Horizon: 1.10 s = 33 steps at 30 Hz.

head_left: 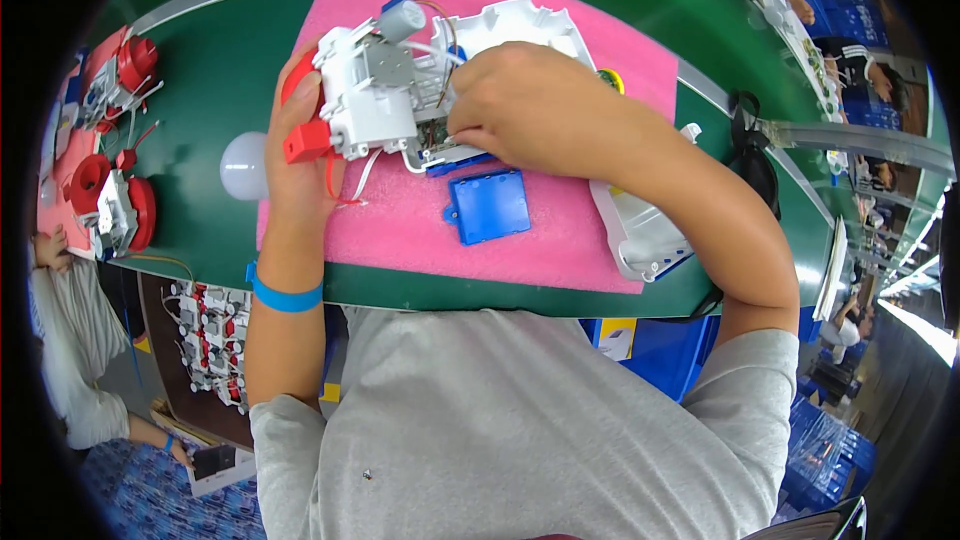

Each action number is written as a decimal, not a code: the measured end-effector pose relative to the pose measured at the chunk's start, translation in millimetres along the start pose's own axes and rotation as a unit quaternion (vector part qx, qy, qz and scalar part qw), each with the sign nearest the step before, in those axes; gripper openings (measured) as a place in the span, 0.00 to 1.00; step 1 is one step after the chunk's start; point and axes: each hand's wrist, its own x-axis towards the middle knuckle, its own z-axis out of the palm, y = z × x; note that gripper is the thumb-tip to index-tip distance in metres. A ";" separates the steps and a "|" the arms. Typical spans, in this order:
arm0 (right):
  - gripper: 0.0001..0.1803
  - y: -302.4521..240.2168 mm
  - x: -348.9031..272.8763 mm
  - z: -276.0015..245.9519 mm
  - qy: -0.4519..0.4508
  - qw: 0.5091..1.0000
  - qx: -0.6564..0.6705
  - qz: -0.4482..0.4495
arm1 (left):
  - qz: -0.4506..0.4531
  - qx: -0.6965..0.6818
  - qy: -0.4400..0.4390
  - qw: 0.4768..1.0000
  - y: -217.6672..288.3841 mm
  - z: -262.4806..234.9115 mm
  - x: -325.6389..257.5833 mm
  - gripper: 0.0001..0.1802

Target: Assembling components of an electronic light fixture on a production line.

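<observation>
Both hands were held out ahead of the chest, near each other. The left forearm (pixel 283 350) was pointed almost straight forward, its wrist (pixel 296 245) only slightly bent; the left hand (pixel 291 155) was curved in a grip, palm turned inward, its fingers mostly hidden. The right arm was bent sharply at the elbow (pixel 768 285), which was set wide to the side, and the right forearm (pixel 665 165) was slanted across toward the left. The right hand (pixel 515 100) was turned back-up, its fingers curled under, the fingertips partly hidden.
</observation>
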 end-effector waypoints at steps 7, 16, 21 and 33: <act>0.04 -4.1 7.0 16.6 -0.016 0.993 -0.107 -0.041 | 0.019 0.033 0.004 0.999 2.9 3.4 -5.9 0.28; 0.05 -4.7 13.3 15.4 -0.059 0.991 -0.114 -0.029 | 0.017 0.049 0.012 0.999 3.7 6.1 -5.0 0.29; 0.06 -5.0 13.7 13.5 -0.071 0.990 -0.120 -0.034 | 0.019 0.046 0.005 0.999 6.1 9.2 -5.3 0.29; 0.08 -12.6 18.7 16.4 -0.092 0.983 -0.147 -0.056 | 0.000 0.031 0.010 0.999 6.5 4.2 -3.2 0.27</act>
